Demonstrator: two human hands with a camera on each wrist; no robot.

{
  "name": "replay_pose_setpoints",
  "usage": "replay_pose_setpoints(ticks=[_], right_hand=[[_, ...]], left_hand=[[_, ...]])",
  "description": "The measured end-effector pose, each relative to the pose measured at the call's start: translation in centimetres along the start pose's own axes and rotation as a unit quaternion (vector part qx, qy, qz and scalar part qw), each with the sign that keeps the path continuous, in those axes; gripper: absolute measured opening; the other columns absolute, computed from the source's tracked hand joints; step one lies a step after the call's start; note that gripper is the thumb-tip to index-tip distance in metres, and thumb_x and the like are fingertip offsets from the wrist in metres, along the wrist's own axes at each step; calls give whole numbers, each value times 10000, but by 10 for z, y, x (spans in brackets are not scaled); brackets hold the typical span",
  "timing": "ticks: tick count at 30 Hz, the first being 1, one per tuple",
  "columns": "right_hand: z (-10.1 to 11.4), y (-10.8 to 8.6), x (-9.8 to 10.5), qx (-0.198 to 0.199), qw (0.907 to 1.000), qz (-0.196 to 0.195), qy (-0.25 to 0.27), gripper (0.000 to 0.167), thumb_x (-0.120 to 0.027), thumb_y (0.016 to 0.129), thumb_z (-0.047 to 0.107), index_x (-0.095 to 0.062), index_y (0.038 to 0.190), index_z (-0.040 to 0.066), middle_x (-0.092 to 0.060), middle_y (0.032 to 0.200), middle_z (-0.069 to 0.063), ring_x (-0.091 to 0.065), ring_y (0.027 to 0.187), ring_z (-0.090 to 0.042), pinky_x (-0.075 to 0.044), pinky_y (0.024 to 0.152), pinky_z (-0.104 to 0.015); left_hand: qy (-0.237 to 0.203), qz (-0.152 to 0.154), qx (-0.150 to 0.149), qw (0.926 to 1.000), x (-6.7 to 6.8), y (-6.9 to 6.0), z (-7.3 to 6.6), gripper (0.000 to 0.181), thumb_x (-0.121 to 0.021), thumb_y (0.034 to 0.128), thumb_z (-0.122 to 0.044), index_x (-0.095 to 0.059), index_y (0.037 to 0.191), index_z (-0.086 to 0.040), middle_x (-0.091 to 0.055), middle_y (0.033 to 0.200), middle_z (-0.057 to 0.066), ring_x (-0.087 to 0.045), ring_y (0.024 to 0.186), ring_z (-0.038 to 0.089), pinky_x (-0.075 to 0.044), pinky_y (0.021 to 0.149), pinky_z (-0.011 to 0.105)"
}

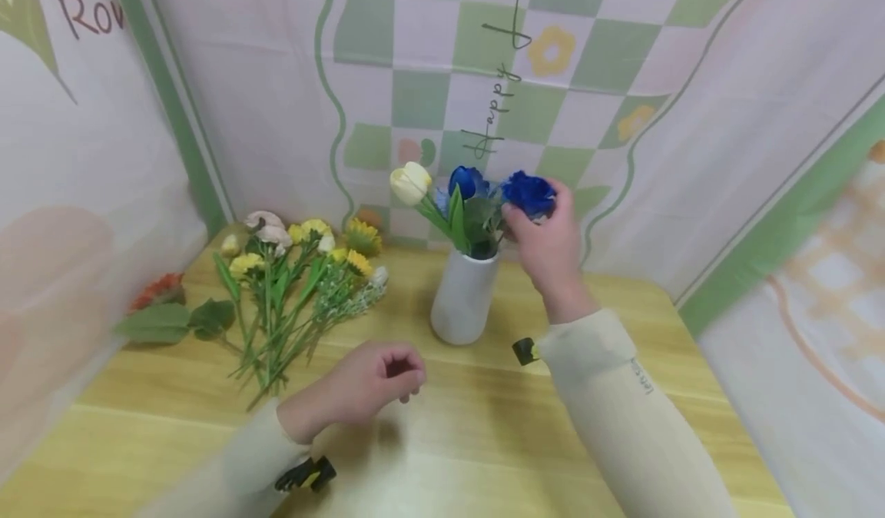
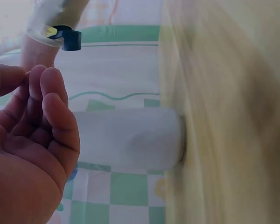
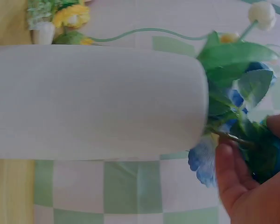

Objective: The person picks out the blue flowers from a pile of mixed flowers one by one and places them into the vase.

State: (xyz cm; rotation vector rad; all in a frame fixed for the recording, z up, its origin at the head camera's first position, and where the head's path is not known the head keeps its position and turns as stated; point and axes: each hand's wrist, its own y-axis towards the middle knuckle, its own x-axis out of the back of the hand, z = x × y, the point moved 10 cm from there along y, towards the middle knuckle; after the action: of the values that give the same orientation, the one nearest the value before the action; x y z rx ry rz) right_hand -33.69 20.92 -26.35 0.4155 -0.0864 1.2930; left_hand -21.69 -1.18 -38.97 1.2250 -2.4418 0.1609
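Right hand: fingers and thumb closed about a blue rose, gripped just under the bloom. The rose is at the mouth of a white vase, at the right-hand side of the arrangement.

Left hand: fingers loosely bent, nothing held, raised above the desk in front of the vase. The head view gives its back and thumb; the left wrist view gives the palm, with thumb and forefinger close together. Whether these two touch cannot be told.

The right wrist view alone shows the brown stem clearly, running from beneath the rose to the vase rim. Depth of insertion is hidden by the vase wall. A pale blue bloom is plainer there than from the head.

The head view alone records the whole layout: upright vase, a cream tulip and a dark blue tulip standing in it, loose cut flowers lying to its left, an orange flower at the far left.

The left wrist view shows the vase base standing on the desk.
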Motion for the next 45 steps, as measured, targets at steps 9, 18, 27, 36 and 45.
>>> replay_pose_setpoints(ticks=[9, 18, 27, 36, 45], right_hand=[[6, 7, 4, -199, 9957, -187, 883, 692, -709, 942, 204, -311, 1508, 226, -470, 1451, -106, -648, 1068, -268, -585, 774, -353], [-17, 8, -5, -557, 9921, 75, 1123, 637, -638, 970, 64, -302, 1501, 171, -410, 1495, -146, -578, 1177, -319, -577, 801, -340], [-24, 13, -13, -615, 9906, 469, 1130, 592, -607, 993, 82, -309, 1501, 144, -411, 1503, -147, -575, 1206, -299, -548, 876, -335], [-28, 24, -21, -856, 9863, 580, 1282, 636, -613, 990, 80, -286, 1529, 165, -425, 1486, -151, -595, 1176, -307, -550, 878, -365], [-33, 22, -31, -1095, 9852, 770, 1074, 582, -579, 998, 42, -324, 1516, 116, -467, 1447, -133, -546, 1225, -269, -525, 925, -391]], left_hand=[[610, -1238, -381, 9897, 49, 43, -29, 191, -621, 973, -138, -644, 1150, -69, -638, 1010, 40, -599, 898, 189, -539, 773, 349], [827, -1875, -121, 9787, 66, 108, -30, 599, -646, 964, -394, -478, 1452, -89, -498, 1426, 113, -522, 1237, 283, -491, 961, 407], [-364, -1552, 210, 9870, 60, 149, -28, 482, -642, 973, -318, -549, 1361, -48, -591, 1339, 107, -564, 1208, 236, -479, 987, 378], [-463, -1500, 680, 9852, 63, 160, -18, 367, -617, 955, -204, -582, 1268, -18, -644, 1163, 95, -598, 1037, 224, -508, 929, 362], [-626, -1370, 595, 9868, 60, 164, -16, 539, -693, 918, -187, -480, 1398, -65, -577, 1329, 89, -538, 1222, 221, -427, 1044, 387]])
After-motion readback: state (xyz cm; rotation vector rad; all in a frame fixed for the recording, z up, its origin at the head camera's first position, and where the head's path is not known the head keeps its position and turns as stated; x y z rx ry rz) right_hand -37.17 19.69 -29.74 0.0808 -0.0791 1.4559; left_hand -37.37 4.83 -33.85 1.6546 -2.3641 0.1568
